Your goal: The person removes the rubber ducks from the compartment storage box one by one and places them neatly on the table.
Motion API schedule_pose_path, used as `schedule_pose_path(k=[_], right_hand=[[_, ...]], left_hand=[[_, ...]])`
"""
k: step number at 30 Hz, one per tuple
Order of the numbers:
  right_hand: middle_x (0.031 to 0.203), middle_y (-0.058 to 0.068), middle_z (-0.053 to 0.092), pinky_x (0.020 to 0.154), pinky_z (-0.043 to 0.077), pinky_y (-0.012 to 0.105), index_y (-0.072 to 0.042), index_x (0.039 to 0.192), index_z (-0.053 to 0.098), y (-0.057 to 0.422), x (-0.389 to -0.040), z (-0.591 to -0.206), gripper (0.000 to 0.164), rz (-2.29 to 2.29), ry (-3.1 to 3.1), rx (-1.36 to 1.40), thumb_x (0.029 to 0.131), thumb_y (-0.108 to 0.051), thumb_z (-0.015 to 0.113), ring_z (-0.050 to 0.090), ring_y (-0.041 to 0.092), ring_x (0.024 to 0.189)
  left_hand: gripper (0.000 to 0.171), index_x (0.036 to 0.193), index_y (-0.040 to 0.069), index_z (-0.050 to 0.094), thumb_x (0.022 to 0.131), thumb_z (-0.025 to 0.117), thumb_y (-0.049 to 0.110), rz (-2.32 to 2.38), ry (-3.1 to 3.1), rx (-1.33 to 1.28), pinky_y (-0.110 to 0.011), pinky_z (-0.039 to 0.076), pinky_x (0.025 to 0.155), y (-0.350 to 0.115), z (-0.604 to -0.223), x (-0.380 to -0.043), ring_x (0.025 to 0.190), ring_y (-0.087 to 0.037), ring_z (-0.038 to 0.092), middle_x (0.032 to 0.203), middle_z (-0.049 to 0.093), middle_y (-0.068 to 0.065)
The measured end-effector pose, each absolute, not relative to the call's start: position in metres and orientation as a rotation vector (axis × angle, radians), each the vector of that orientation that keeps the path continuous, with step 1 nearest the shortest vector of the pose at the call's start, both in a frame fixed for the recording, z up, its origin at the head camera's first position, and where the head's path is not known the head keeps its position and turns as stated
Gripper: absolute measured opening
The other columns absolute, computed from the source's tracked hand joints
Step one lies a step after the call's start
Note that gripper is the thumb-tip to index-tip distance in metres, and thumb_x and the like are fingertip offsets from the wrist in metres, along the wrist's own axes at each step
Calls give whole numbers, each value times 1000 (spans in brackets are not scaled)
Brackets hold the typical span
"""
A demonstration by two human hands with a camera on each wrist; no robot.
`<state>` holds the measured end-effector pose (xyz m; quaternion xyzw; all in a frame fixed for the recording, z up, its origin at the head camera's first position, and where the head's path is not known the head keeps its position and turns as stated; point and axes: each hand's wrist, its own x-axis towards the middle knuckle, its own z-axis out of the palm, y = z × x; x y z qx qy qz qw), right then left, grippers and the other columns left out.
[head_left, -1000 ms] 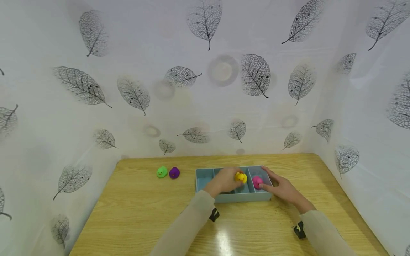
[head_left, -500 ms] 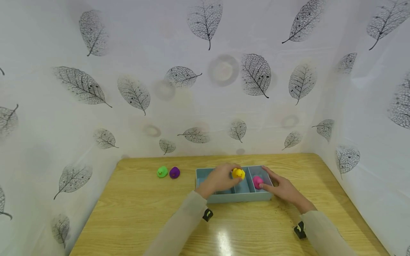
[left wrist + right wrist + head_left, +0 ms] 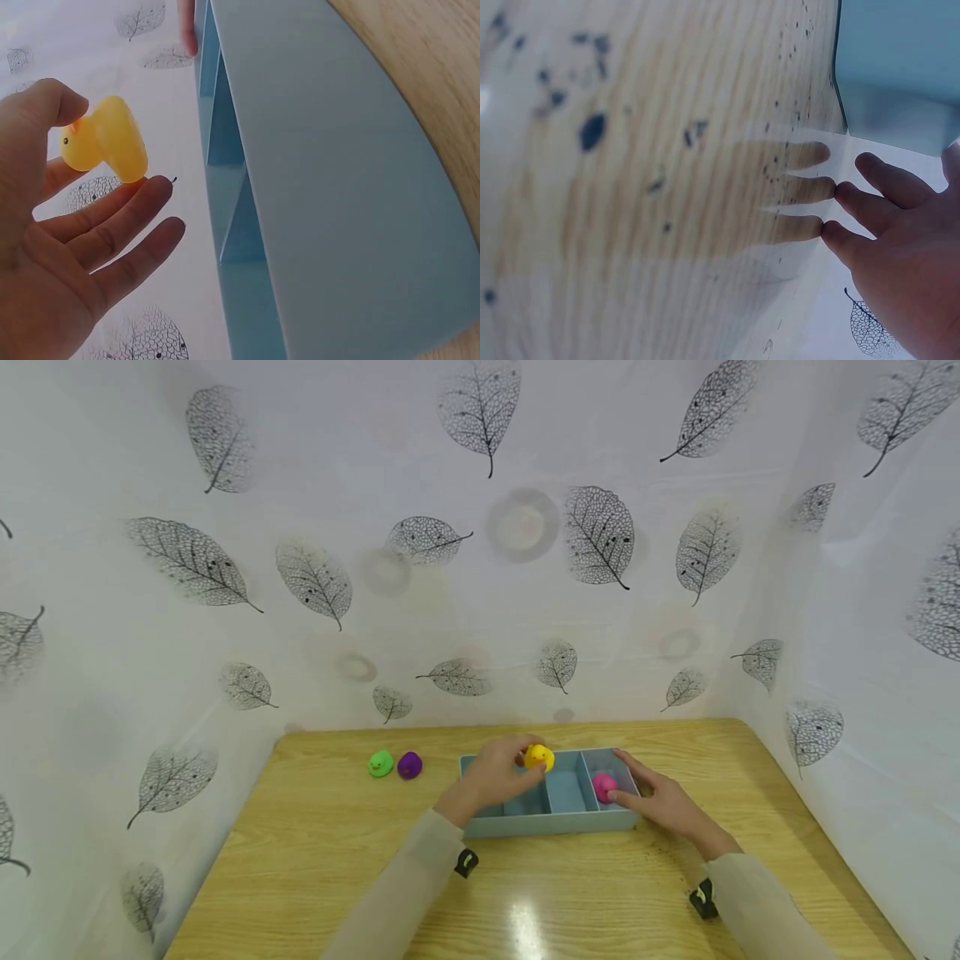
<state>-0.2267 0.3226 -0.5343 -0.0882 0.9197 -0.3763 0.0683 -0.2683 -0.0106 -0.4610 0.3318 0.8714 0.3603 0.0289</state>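
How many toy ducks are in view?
4: yellow duck in the left hand, pink duck in the rightmost compartment of the box, green duck and purple duck on the table. The left hand may hide others.

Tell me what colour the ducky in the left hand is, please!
Yellow: the duck in the left hand shows best in the left wrist view.

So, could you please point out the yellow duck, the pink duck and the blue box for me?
Yellow duck (image 3: 117, 141): left wrist view, on its body.
Pink duck (image 3: 603, 786): head view, on its visible middle, beside the thumb.
Blue box (image 3: 555, 823): head view, on its near wall.
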Motion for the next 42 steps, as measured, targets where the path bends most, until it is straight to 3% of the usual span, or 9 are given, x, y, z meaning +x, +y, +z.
schedule_pose_path(k=[6,15,25,36,42], right_hand=[[170,29,27,114,38,75,-24,170,23,324,-227,-536,88,-1150,2760,-273,99,-52,68,34,55,151],[170,28,27,114,37,75,-25,170,22,323,-227,-535,88,-1151,2762,-283,99,-51,69,34,55,151],[169,29,29,114,39,74,-27,170,22,324,-227,-535,87,-1158,2757,-290,100,-50,69,37,54,150],[169,30,28,114,38,74,-23,170,22,324,-226,-534,88,-1167,2745,-289,100,-50,68,36,55,150],[168,31,29,115,38,74,-23,170,22,323,-226,-534,88,-1162,2749,-287,100,-49,69,37,55,149]], left_hand=[[38,134,8,67,100,64,26,1101,2760,999,-22,55,78,-18,-463,-270,89,-15,63,112,73,-4],[39,137,6,61,104,61,27,1111,2804,937,-24,55,78,-31,-467,-274,92,-23,65,108,69,-2],[38,136,6,61,104,65,27,1085,2916,997,-39,58,88,-53,-469,-275,101,-31,67,111,68,-9],[36,133,10,64,99,69,23,1211,2943,863,-33,57,82,-94,-467,-279,102,-22,64,117,68,-7],[37,133,13,64,98,71,23,1279,2938,770,-33,57,81,-114,-473,-283,105,-24,66,120,70,-6]])
